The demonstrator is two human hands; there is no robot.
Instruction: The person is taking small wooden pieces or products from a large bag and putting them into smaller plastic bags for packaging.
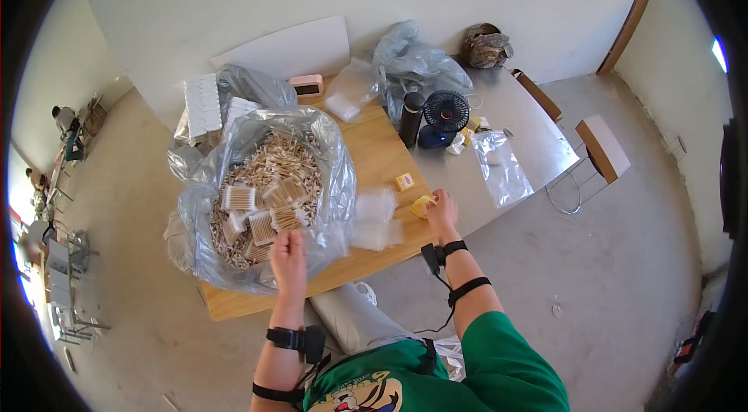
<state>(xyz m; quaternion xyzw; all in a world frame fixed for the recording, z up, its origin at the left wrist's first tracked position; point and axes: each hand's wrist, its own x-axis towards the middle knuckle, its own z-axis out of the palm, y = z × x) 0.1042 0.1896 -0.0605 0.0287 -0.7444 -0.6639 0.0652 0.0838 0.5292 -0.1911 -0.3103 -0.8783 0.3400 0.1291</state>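
Observation:
A large clear plastic bag (336,162) stands open on the wooden table, filled with loose cotton swabs (280,159). On top of the heap lie several small packs of swabs (239,198). My left hand (289,262) is closed at the bag's near rim, its fingertips beside a fanned bunch of swabs (287,218). Whether it grips that bunch or the plastic, I cannot tell. My right hand (442,214) pinches a small yellow piece (422,206), paper or film, above the table's right edge. Between my hands lies a stack of clear plastic bags (375,219).
A yellow-and-white small box (404,181) sits beyond my right hand. On the adjoining metal table (538,127) are a black bottle (411,120), a fan (446,112) and a clear bag (502,168). A pink-framed clock-like device (306,85) stands at the back; a stool (601,148) is right.

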